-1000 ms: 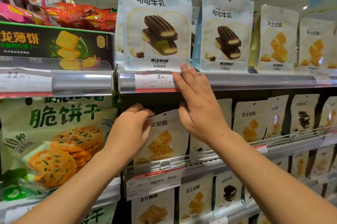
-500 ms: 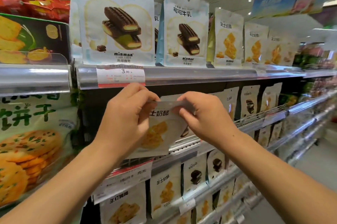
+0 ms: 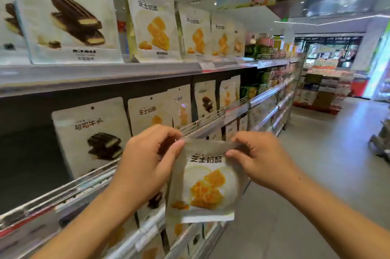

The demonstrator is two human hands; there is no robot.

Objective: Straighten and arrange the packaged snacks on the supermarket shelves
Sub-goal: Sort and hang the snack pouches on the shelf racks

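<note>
Head view shows the cheese snack pouch (image 3: 207, 182) held out in the aisle, off the shelves, in front of the middle shelf's wire rail (image 3: 211, 120). Left hand (image 3: 147, 166) pinches the pouch's top left corner between thumb and fingertips; right hand (image 3: 259, 161) pinches the top right corner the same way, so the top seal is stretched flat between them and the pouch hangs face-out and roughly upright.

Behind the pouch and to its left, a cocoa milk pouch (image 3: 92, 136) stands on the middle shelf, with other cheese pouches (image 3: 150, 111) beside it further along. Above the pouch, the top shelf (image 3: 101, 73) carries a larger cocoa pack (image 3: 67, 16) and a row of cheese packs (image 3: 154, 24).

Judging by this, the step in hand is carrying a lifted pouch to its proper place, most likely among its matching kind. The next move calls for picking a slot in a cheese row beyond the pouch, keeping both corners pinched so it stays flat, then lowering its base behind the rail, face forward.
</note>
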